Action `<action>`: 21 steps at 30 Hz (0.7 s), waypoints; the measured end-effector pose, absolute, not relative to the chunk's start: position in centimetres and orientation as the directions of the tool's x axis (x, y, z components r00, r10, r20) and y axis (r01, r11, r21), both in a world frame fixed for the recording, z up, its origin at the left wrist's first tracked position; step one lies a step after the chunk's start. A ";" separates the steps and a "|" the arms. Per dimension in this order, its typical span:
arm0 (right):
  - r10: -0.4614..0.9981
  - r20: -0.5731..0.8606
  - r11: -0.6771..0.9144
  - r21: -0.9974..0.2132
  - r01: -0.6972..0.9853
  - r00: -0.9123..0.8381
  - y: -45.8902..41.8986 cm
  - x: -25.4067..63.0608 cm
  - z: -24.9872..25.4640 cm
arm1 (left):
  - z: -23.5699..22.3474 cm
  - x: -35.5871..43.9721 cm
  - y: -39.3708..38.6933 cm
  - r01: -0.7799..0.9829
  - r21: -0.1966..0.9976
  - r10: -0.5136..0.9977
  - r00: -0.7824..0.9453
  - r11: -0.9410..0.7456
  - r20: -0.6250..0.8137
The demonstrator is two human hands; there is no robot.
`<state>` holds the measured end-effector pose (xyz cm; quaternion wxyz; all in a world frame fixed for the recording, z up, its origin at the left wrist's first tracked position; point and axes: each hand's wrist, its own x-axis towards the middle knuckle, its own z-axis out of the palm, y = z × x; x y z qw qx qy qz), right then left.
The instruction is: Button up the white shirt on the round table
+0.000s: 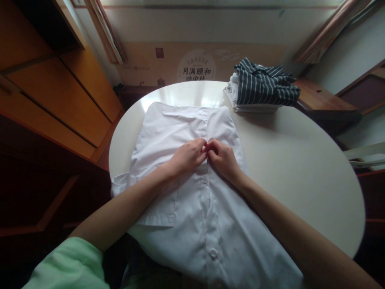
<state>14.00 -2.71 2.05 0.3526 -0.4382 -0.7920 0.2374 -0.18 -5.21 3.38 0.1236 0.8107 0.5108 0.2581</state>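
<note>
A white button-up coat lies spread over the round table, its near part hanging past the edge toward me. White buttons run down its front strip; one shows beyond my hands and others nearer to me. My left hand pinches the front strip from the left, fingertips bent together. From the right my right hand pinches the same strip, and the fingertips of both hands meet. Whatever button lies between them is hidden by the fingers. A patch pocket sits left of the strip, partly under my left forearm.
The round white table carries a stack of folded clothes at the back right, with a dark striped garment on top. Wooden cabinets stand at left. A wooden stool or bench is beyond the table at right.
</note>
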 end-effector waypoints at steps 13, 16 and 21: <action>0.859 0.354 0.507 -0.682 0.527 -0.369 -2.7 14.0 2.1 | 3.4 -0.2 -5.2 0.764 0.472 0.897 0.341 -0.439 0.281; 0.861 0.349 0.504 -0.684 0.527 -0.370 -2.7 14.0 2.1 | 3.5 -0.2 -5.2 0.765 0.471 0.897 0.343 -0.439 0.280; 0.858 0.348 0.508 -0.680 0.528 -0.378 -2.7 14.0 2.2 | 3.5 -0.2 -5.2 0.763 0.474 0.897 0.344 -0.439 0.278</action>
